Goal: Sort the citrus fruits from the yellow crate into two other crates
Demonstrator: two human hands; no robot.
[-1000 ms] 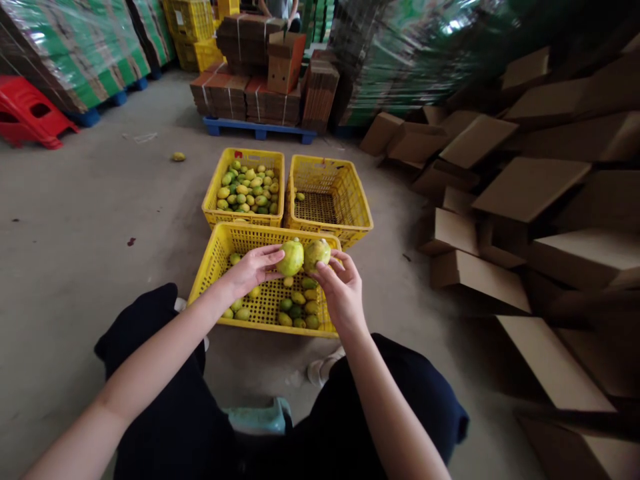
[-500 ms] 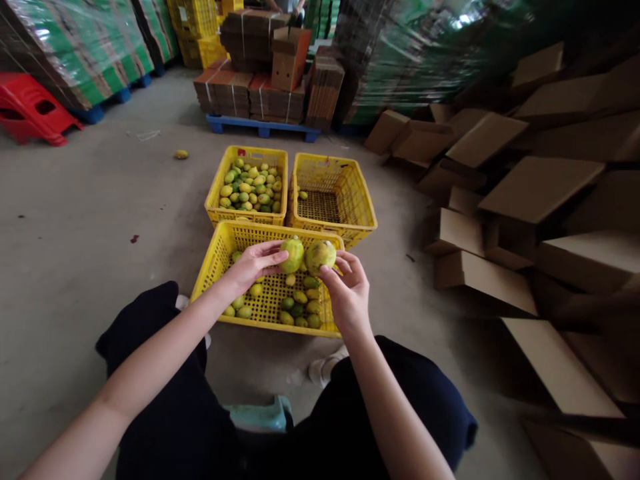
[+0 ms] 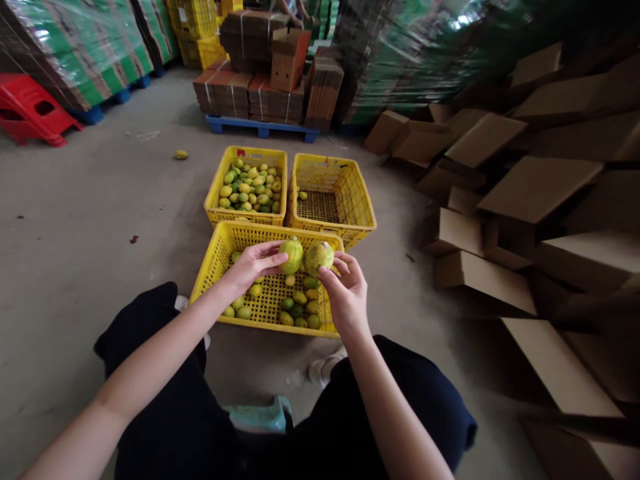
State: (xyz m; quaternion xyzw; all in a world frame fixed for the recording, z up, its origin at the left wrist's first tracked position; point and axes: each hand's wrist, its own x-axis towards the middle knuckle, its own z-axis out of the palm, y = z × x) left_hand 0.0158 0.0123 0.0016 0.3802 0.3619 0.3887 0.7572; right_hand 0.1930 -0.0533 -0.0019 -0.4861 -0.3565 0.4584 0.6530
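My left hand (image 3: 257, 265) is closed around a yellow-green lemon (image 3: 291, 255) with a nub at its top. In my right hand (image 3: 347, 287) is a second lemon (image 3: 319, 259), blotched with brown marks. Both fruits are held up side by side above the near yellow crate (image 3: 273, 326). Inside that crate several green and yellow lemons (image 3: 299, 310) lie in loose groups, partly hidden by my hands and forearms.
Behind stand a crate (image 3: 213, 215) full of lemons and another crate (image 3: 367, 200) with few in it. One lemon (image 3: 181, 155) lies on the floor. Cardboard boxes (image 3: 493, 280) heap up at right. A red stool (image 3: 35, 110) is at left. Far back, a person (image 3: 290, 8) shows partly.
My hands and both lemons stay almost in place, with only a slight shift of the view. The person at the back has moved a little.
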